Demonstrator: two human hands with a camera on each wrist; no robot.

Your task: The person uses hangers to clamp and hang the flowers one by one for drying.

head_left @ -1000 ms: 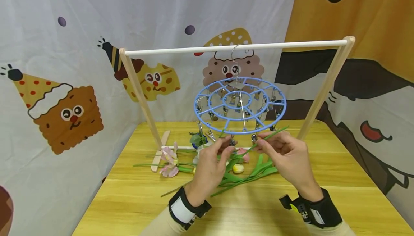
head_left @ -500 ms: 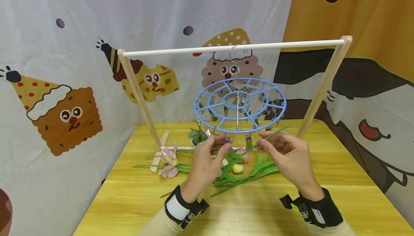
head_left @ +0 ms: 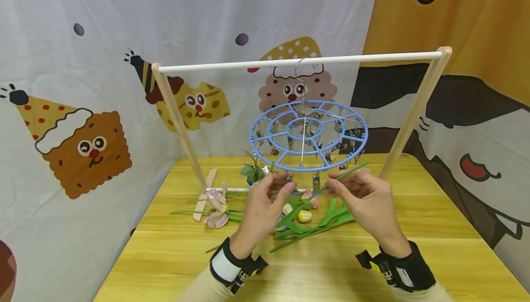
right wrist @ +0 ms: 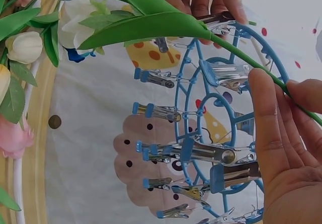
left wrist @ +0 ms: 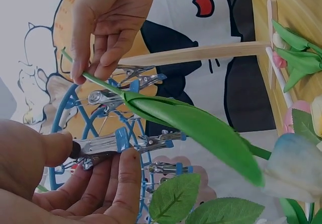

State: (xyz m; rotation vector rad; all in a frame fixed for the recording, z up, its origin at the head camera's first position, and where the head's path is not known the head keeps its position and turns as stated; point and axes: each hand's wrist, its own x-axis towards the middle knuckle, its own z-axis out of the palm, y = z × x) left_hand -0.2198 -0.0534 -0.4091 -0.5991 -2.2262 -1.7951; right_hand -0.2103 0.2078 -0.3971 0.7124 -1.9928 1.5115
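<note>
My left hand (head_left: 261, 212) pinches a metal clip (left wrist: 103, 144) with blue tips between thumb and fingers. This clip hangs from the blue round clip hanger (head_left: 300, 169). My right hand (head_left: 370, 200) pinches the green stem of an artificial tulip (head_left: 352, 171) between thumb and fingers. The tulip's long leaf (left wrist: 196, 128) slants downward, and its white-and-blue head (left wrist: 294, 166) hangs low. Stem and leaf pass close by the clip in the left wrist view. Another clip (head_left: 316, 181) dangles between the two hands.
A rack with a white rod (head_left: 232, 65) and wooden legs carries the hanger. On the wooden table (head_left: 165, 256) lie a pink flower (head_left: 216, 207), a yellow-white tulip (head_left: 304, 215) and several green stems. A patterned cloth (head_left: 83, 228) hangs behind.
My left hand has shifted slightly left with the clip, and the hanger has turned a little. The right hand still holds the tulip stem in nearly the same place.
</note>
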